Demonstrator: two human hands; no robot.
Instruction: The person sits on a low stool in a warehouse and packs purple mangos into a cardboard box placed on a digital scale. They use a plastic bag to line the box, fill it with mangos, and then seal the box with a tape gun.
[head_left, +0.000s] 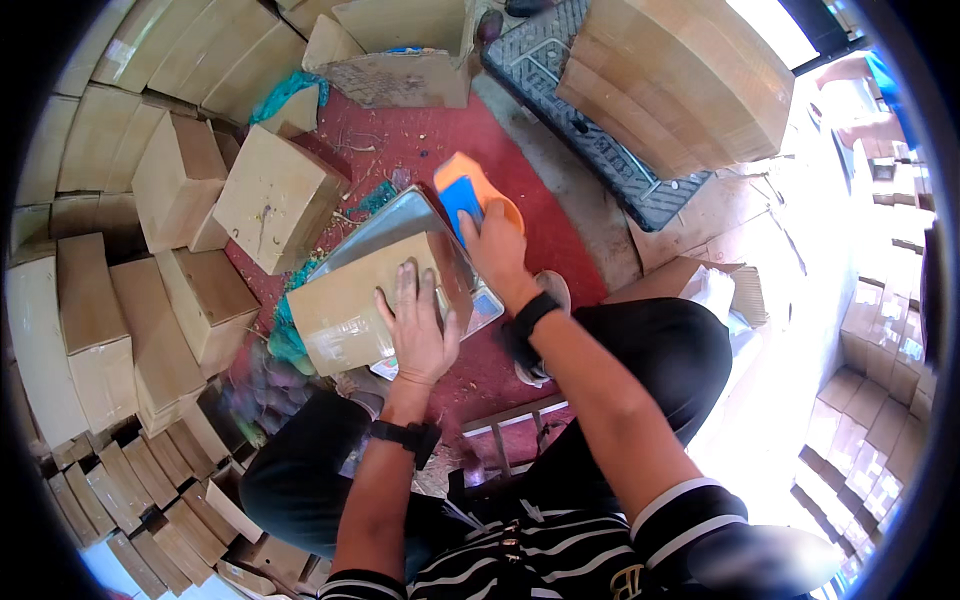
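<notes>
A taped cardboard box (352, 300) rests on a metal-topped weighing scale (405, 214) between my knees. My left hand (420, 322) lies flat on top of the box, fingers spread. In my right hand (493, 244) is an orange and blue tape dispenser (461, 191), held beyond the box's right edge, over the red floor covering. The scale's panel shows at the box's lower right edge, partly hidden by the box.
Two closed cardboard boxes (274, 199) (180, 180) stand left of the scale. Stacked boxes (82, 300) line the left side. An open carton (397, 79) is ahead. A large box (675, 82) sits on a black plastic pallet (637, 195). Purple vegetables (274, 390) lie near my left knee. Another person's arm (870, 127) shows at far right.
</notes>
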